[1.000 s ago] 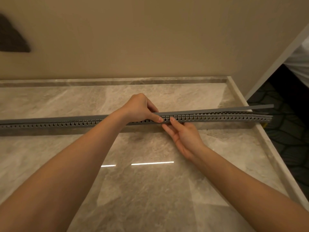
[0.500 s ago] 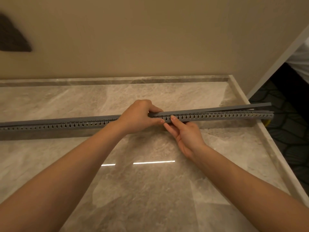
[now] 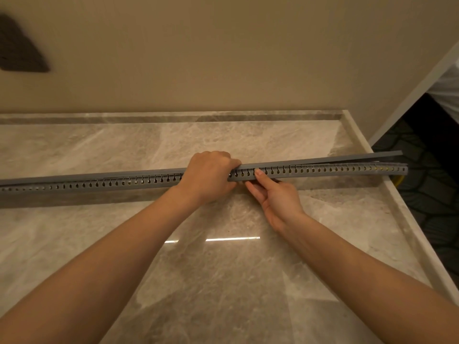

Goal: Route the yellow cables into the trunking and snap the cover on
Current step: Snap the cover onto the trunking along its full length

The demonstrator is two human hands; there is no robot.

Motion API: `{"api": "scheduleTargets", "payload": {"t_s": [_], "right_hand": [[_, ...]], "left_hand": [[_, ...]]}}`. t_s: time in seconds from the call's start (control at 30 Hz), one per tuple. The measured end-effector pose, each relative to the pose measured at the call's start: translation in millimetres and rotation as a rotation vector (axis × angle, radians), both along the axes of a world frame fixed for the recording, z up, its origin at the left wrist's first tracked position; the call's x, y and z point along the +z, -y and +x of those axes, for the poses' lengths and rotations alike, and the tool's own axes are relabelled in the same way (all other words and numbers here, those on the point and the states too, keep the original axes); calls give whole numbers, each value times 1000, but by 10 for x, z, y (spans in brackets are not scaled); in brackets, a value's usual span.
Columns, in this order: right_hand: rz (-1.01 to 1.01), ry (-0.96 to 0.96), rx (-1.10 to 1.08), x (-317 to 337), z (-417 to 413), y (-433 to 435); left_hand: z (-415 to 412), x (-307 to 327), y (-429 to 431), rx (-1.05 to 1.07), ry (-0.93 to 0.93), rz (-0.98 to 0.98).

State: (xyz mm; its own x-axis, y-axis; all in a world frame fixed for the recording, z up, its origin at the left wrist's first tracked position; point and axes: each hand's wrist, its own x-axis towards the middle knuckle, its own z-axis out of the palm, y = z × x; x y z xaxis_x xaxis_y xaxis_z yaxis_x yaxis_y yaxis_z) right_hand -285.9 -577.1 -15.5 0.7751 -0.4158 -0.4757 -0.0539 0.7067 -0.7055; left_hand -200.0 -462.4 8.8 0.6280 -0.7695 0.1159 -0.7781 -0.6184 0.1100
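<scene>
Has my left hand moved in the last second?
Yes. Against the counter's back edge, the left hand has come toward the person, down over the trunking, with hardly any sideways shift.

No text, label, brand, number or sign can be read anywhere.

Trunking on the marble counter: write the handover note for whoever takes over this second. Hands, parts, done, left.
Left hand: grips over the cover and trunking at mid-length.
Right hand: right beside it, thumb against the slotted wall, fingers below.
The trunking lies across the marble counter, its right end past the counter's edge. Yellow cables show through the slots near that end.
Done: cables in; cover looks seated left of the left hand.
Left: right of the hands the cover lifts clear of the trunking; press it down toward the right end.
</scene>
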Motion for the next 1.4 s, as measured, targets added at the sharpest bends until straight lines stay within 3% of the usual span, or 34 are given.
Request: {"api": "scheduleTargets", "payload": {"t_s": [0.2, 0.33, 0.4, 0.53, 0.57, 0.63, 0.9, 1.3, 1.4], "right_hand": [[-66, -13, 56, -13, -7, 52], [-240, -119, 456, 146, -106, 259], [-571, -190, 628, 239, -188, 342], [-1774, -129, 435, 285, -244, 557], [-1983, -122, 437, 285, -228, 618], [-2194, -159, 546, 276, -175, 745], [-2295, -258, 753, 429, -63, 880], [-2407, -210, 848, 422, 6, 945], [-2391, -197, 846, 419, 18, 961]], "left_hand": [[9, 18, 23, 0, 21, 43], [33, 8, 27, 3, 35, 60], [37, 9, 26, -2, 38, 76], [18, 14, 30, -11, 37, 97], [13, 14, 31, -11, 42, 101], [9, 14, 26, -10, 52, 111], [-5, -29, 24, -21, 88, 124], [-43, -22, 74, -3, 135, 203], [-113, -48, 123, 22, 175, 149]]}}
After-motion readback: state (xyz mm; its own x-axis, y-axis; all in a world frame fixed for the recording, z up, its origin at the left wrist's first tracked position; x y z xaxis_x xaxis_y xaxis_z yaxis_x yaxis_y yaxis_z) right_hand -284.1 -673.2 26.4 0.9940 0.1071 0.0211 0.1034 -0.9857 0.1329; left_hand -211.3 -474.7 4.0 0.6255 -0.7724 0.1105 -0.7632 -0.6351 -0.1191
